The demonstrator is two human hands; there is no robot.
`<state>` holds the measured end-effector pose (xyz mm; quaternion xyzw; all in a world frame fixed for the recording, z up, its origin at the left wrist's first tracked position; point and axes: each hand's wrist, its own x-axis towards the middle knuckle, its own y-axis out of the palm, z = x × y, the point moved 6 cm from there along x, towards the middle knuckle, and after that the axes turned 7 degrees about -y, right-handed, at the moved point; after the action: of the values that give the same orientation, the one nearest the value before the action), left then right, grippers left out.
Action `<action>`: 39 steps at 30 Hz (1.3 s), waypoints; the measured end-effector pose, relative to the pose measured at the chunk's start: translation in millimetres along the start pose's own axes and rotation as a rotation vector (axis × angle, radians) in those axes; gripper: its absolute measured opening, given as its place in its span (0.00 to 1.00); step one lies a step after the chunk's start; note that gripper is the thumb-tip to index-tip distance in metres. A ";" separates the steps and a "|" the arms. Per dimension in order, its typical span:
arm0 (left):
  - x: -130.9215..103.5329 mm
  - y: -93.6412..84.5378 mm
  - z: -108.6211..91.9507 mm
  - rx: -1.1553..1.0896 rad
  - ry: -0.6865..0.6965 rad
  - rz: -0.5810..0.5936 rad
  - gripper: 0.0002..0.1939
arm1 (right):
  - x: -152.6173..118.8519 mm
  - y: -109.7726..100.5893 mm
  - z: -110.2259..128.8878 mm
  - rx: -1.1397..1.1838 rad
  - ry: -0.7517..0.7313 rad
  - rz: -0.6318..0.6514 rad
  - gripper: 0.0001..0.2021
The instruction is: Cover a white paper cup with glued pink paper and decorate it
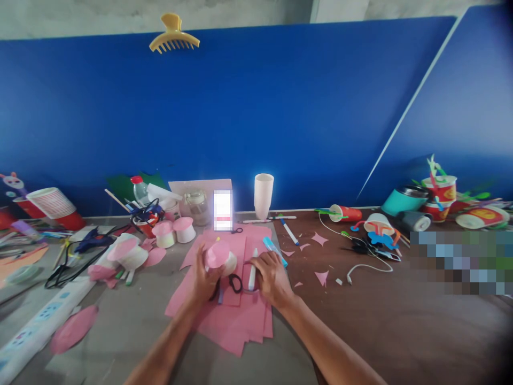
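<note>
My left hand (206,280) is wrapped round a small white paper cup (230,263) with a pink paper disc (218,253) on it. My right hand (272,275) has its fingers closed on a white pen-like tube (252,275) with a narrow tip, over the pink paper. Beneath both hands lie stacked pink paper sheets (236,329). Black-handled scissors (235,283) rest on the sheets between my hands, partly hidden by the left one. Just beyond my right hand is a light blue packet (274,250).
Pink-topped cups (184,230) stand behind on the left. A white power strip (40,326) runs along the left front. A white cup stack (263,195) and a lit screen (223,210) stand at the back. Pink scraps (320,277) and a white cable (371,267) lie right.
</note>
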<state>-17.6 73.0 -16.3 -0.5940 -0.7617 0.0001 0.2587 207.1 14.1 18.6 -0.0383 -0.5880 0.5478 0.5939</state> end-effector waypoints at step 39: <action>14.8 -13.3 -37.3 0.262 -0.014 0.176 0.04 | -3.9 -15.7 -6.5 0.020 0.087 -0.369 0.11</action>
<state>-17.3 71.1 25.9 -0.6195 -0.7019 0.1264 0.3279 222.5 9.0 24.9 0.0524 -0.5533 0.4330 0.7097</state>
